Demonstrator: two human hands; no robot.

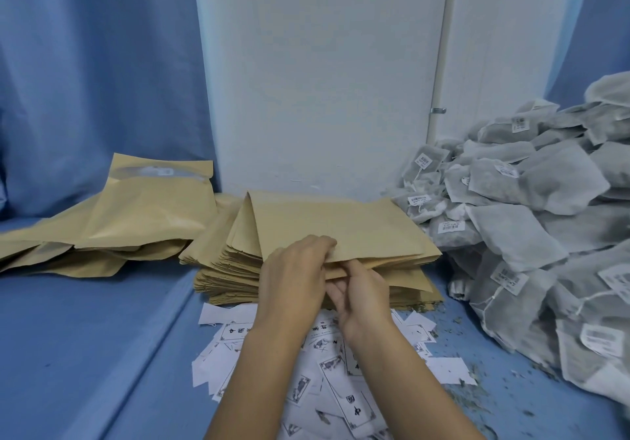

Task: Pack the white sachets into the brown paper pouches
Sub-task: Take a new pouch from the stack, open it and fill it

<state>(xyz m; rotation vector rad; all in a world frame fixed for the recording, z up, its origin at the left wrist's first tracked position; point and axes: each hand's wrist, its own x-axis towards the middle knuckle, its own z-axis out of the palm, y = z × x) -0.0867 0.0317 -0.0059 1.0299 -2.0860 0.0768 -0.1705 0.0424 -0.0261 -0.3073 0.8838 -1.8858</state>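
Head view: my left hand (pixel 293 276) rests on the stack of flat brown paper pouches (pixel 231 269) in the middle of the frame, fingers curled over the near edge of the topmost flat brown paper pouch (pixel 341 224) and gripping it. My right hand (pixel 361 296) sits just below and to the right, thumb pushed up under that lifted edge, fingers loosely bent beneath the left hand; whether they pinch anything I cannot tell. The topmost pouch runs long-side left to right, its near long edge facing me and raised off the stack, its far left corner rising to a point; which end is its mouth I cannot tell.

The heap of white mesh sachets (pixel 545 180) is banked up on my right, touching the stack's right side. On my left lies a heap of bulkier brown paper pouches (pixel 150 207), one leaning upright with a clear window strip near its top.

Everything sits on a blue cloth surface (pixel 85 337); a white wall panel (pixel 324 81) stands straight ahead, with blue curtain (pixel 95 64) hanging to its left. White printed paper slips (pixel 341 402) lie scattered under my forearms, and dry greenish crumbs (pixel 463 398) dot the cloth near the sachets.

The pouches are smooth, matte kraft paper, thin and sharply creased; the sachets are soft, greyish, pillow-shaped squares of fibrous fabric, each with a string and a small barcode tag.
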